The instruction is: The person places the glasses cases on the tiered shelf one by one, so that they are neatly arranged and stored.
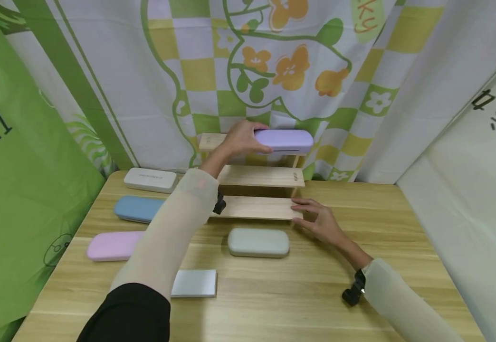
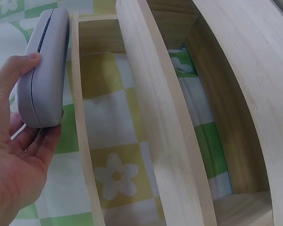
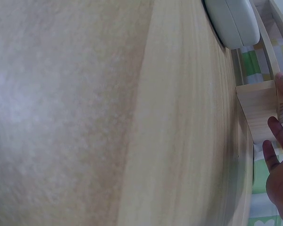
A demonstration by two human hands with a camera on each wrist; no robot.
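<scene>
1. Purple case (image 1: pixel 288 140), one: lid seam toward the person; held at the right end of the wooden stand's (image 1: pixel 265 176) top tier. Whether it bears on the plank cannot be told.
2. Left hand (image 1: pixel 244 138): thumb and fingers closed about the case's left end; right end unheld.
3. Right hand (image 1: pixel 319 223): thumb and fingers moderately spread, lightly gripping the lowest tier's (image 1: pixel 256 207) right end; pressure cannot be told.
4. Wooden stand: three tiers, at the tabletop's (image 1: pixel 359 204) back edge, before a patterned curtain (image 1: pixel 124 95).
5. Grey-green case (image 1: pixel 258 242), one: just in front of the stand's front edge.
6. White case (image 1: pixel 150 179), blue case (image 1: pixel 137 209), pink case (image 1: pixel 115 246): ranged along the tabletop's left edge, white nearest the back left corner.
7. Pale flat box (image 1: pixel 194 283), one: partly under the left sleeve (image 1: pixel 188 209) in the head view.
8. Hazards, as judged: the one-ended hold could let the case's free end dip; release too near the tier's front or back edge could tip it off; downward pressure off-centre could rock the stand if the right hand slackens; a low sleeve could drag the blue or pink case.
</scene>
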